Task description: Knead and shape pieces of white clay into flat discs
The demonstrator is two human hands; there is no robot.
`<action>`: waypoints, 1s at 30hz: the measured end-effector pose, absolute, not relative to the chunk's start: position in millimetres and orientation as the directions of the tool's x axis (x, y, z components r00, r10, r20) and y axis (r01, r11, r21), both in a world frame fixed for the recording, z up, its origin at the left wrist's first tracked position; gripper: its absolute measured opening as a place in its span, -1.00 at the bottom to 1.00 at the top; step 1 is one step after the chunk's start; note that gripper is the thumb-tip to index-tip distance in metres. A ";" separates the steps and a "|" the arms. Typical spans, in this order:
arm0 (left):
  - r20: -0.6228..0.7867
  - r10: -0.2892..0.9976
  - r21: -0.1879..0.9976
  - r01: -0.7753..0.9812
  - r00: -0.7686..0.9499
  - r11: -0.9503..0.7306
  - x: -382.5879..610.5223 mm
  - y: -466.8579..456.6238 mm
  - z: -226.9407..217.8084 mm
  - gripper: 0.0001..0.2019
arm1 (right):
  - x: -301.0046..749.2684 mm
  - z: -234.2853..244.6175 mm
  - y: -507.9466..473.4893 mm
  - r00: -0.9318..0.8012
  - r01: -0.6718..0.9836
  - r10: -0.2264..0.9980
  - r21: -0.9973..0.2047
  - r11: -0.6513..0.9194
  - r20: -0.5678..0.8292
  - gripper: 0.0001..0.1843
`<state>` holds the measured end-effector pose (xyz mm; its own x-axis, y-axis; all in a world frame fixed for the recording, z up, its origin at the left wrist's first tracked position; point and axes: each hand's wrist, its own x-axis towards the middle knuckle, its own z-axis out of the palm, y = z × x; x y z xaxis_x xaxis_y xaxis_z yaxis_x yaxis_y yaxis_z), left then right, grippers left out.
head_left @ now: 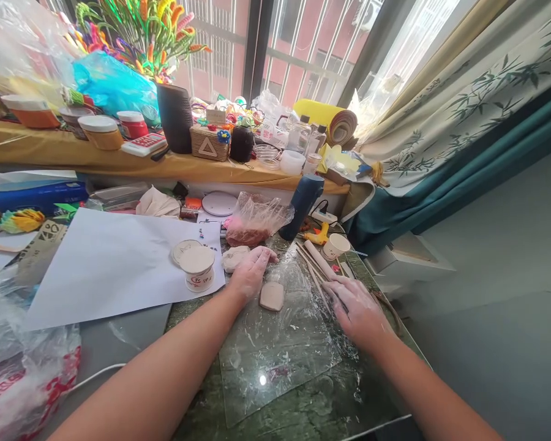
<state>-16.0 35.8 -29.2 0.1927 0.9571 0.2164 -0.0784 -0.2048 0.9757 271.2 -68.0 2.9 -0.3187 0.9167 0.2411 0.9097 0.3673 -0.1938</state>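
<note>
Head view: clear bag (269,210) of reddish-brown material (245,236), beyond left hand (251,274); paper cup (200,282) under pale disc (196,260), left of same hand, contents hidden, print illegible; right hand (359,311), fingers bent at roller (318,260), unable to tell whether gripping; left hand outstretched, beside clay lump (233,259); squarish clay slab (272,296) on glass sheet (275,352), between hands.

From my remote view I can make out one sign, a white triangle on the woven box (210,147). The red characters on the plastic bag (32,392), the marks on the paper cup (199,281) and the red-and-white box's (144,144) lettering I cannot read.
</note>
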 end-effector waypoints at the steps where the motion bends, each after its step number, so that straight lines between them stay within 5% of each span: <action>1: 0.211 0.958 0.977 -0.073 0.197 -0.200 -16.2 35.6 -28.4 -0.54 | 264.6 5.1 -69.2 -0.245 0.920 0.934 -0.241 0.308 0.260 -0.59; 5: 0.192 0.958 0.981 -0.047 0.214 -0.186 -16.7 34.3 -22.9 -0.51 | 202.7 13.9 -69.4 -0.276 0.870 0.950 -0.383 0.311 0.144 -0.52; 11: 0.171 0.962 0.984 -0.084 0.211 -0.156 -15.5 30.0 -13.9 -0.53 | 127.6 30.6 -47.2 -0.264 0.926 0.955 -0.313 0.211 -0.138 -0.30; 20: 0.173 0.961 0.985 -0.046 0.215 -0.167 -14.5 30.7 -15.4 -0.54 | 130.3 37.3 -34.3 -0.211 0.906 0.957 -0.406 0.117 -0.197 -0.58; 25: 0.170 0.959 0.985 -0.060 0.227 -0.161 -13.4 30.3 -14.9 -0.54 | 126.4 39.7 -26.0 -0.180 0.895 0.955 -0.441 0.060 -0.237 -0.46; 30: 0.152 0.963 0.987 -0.078 0.222 -0.138 -14.4 28.7 -11.9 -0.53 | 126.8 45.7 -2.5 -0.236 0.904 0.890 -0.425 0.053 -0.390 -0.58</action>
<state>-14.4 28.7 -11.9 0.2218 0.9632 0.1521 -0.0779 -0.1380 0.9874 126.8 -2.5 45.7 -0.2356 0.8901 -0.3901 0.9037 0.0531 -0.4248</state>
